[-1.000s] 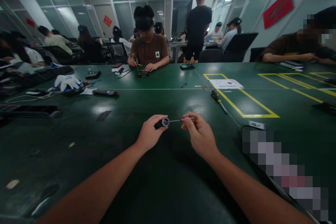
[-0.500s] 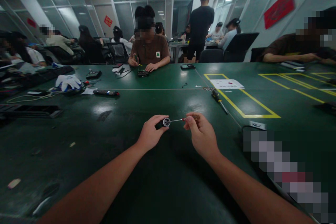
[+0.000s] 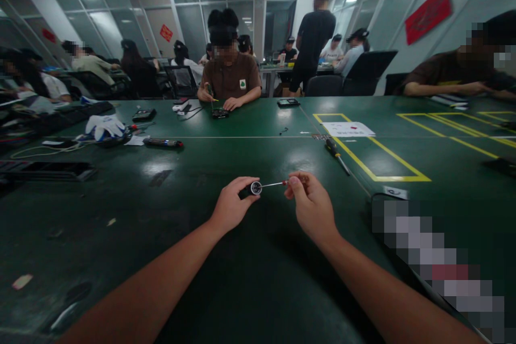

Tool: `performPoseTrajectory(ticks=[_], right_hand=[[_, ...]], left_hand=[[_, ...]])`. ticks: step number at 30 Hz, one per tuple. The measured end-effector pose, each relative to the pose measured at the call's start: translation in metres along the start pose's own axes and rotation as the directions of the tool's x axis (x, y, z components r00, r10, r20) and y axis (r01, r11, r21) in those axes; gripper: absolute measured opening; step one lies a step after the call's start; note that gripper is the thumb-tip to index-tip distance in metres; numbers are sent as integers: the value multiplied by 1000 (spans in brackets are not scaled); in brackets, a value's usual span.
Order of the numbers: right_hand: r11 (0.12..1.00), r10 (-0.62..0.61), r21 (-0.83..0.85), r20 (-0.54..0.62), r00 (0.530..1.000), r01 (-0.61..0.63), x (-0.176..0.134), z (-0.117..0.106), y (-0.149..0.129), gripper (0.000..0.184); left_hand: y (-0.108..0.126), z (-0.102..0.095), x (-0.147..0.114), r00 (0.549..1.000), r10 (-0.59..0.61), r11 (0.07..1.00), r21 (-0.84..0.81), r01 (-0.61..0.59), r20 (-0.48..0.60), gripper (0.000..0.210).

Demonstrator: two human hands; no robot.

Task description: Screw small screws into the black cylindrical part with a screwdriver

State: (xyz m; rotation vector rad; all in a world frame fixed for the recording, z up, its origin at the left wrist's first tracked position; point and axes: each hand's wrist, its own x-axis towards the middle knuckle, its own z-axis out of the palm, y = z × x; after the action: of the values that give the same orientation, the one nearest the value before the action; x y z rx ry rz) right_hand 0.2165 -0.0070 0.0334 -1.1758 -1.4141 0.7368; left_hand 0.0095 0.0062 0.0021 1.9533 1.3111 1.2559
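My left hand (image 3: 233, 205) is closed around a short black cylinder (image 3: 255, 188), whose round, silver-rimmed open end faces right. What kind of thing the cylinder is cannot be made out. In my right hand (image 3: 313, 207), thumb and fingers pinch the handle of a small screwdriver (image 3: 274, 185) with a thin metal shaft and a red collar. The shaft points left, and its tip reaches the cylinder's open end. How deep the tip sits inside is too small to tell. Both hands are held above the green table (image 3: 250, 279).
Beyond my right hand lies a larger black-and-yellow screwdriver (image 3: 337, 156), near a white sheet (image 3: 349, 129) and yellow tape outlines. White gloves (image 3: 105, 128) and a dark pen-shaped tool (image 3: 163, 143) lie to the left. A co-worker (image 3: 230, 75) sits across the table.
My right hand has shifted very slightly, with its fingers rolled a little on the screwdriver handle. My left hand and the cylinder stay in place. A standing person behind has moved slightly right.
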Motion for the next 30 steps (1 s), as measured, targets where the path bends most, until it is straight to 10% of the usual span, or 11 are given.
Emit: performPoseTrajectory(ticks=[22, 30], right_hand=[[975, -220, 39, 317, 923, 219, -8, -3, 0, 30], [981, 10, 189, 130, 991, -34, -4, 2, 1, 23]], left_hand=[[-4, 0, 2, 998, -35, 999, -33, 33, -45, 39], [0, -1, 2, 999, -33, 999, -38, 32, -42, 38]])
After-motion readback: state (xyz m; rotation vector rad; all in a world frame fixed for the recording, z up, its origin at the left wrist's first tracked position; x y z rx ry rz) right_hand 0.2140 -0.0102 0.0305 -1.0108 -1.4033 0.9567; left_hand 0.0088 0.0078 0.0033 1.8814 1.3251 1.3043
